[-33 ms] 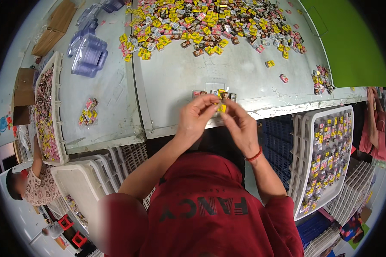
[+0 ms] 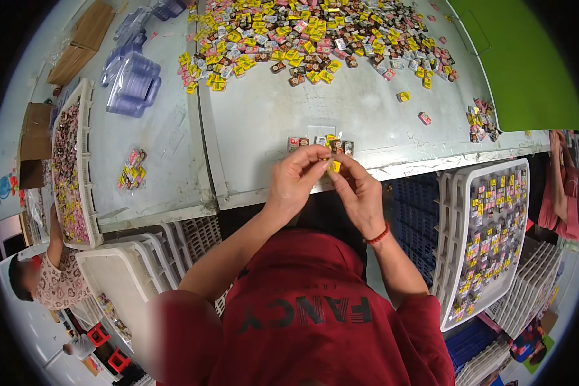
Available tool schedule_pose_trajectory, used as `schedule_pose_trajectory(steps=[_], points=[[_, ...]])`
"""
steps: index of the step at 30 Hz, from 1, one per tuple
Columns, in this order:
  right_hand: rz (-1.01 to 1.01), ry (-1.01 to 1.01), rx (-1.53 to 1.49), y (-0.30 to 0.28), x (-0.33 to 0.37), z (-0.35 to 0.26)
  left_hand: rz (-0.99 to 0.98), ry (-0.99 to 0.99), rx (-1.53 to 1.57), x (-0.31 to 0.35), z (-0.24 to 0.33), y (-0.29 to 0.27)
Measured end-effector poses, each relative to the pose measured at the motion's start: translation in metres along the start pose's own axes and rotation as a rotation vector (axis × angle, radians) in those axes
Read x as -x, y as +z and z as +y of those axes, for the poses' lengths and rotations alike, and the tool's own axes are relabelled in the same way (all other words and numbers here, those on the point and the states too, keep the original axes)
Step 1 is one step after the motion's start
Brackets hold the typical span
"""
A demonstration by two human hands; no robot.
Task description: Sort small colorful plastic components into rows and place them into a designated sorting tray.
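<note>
One small yellow piece (image 2: 336, 167) is above the table's (image 2: 251, 141) near edge, pinched between thumb and forefinger of left hand (image 2: 291, 183) and right hand (image 2: 361, 198). It seems light, rather stiff; its sides probably give best hold. Beyond stand small boxes (image 2: 338, 147).

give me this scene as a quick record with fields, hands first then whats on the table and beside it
left hand: left hand, fingertips pinched at a small yellow piece
right hand: right hand, thumb and forefinger on the same piece
wrist: red bracelet on the right
just beyond hands: short row of small pieces
far side of table: large mixed heap, mostly yellow, pink and brown
left part of table: clear plastic stack, small cluster
right, beside table: white tray bearing rows of packs
</note>
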State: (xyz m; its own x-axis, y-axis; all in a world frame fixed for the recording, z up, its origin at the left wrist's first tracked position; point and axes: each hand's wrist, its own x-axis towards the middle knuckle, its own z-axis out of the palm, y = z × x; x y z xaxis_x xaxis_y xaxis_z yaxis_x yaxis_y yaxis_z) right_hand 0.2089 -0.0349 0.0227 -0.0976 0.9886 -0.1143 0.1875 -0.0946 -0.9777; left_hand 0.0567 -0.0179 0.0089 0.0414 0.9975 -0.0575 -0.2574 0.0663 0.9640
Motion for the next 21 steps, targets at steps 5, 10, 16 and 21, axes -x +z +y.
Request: schedule_pose_trajectory(steps=[5,10,16,21], points=[[0.13,-0.16,0.043,-0.015,-0.008,0.011,-0.14,0.351,-0.756,-0.019,0.016,-0.009],[0.254,-0.039,0.138,-0.041,-0.023,0.017,-0.43,0.658,-1.072,-0.042,-0.003,-0.008],[0.262,-0.301,0.414,-0.041,-0.018,0.013,-0.354,0.693,-1.076,-0.04,-0.02,-0.015],[0.193,-0.473,0.639,-0.023,-0.014,-0.005,-0.368,0.644,-1.045,-0.039,-0.003,-0.014]])
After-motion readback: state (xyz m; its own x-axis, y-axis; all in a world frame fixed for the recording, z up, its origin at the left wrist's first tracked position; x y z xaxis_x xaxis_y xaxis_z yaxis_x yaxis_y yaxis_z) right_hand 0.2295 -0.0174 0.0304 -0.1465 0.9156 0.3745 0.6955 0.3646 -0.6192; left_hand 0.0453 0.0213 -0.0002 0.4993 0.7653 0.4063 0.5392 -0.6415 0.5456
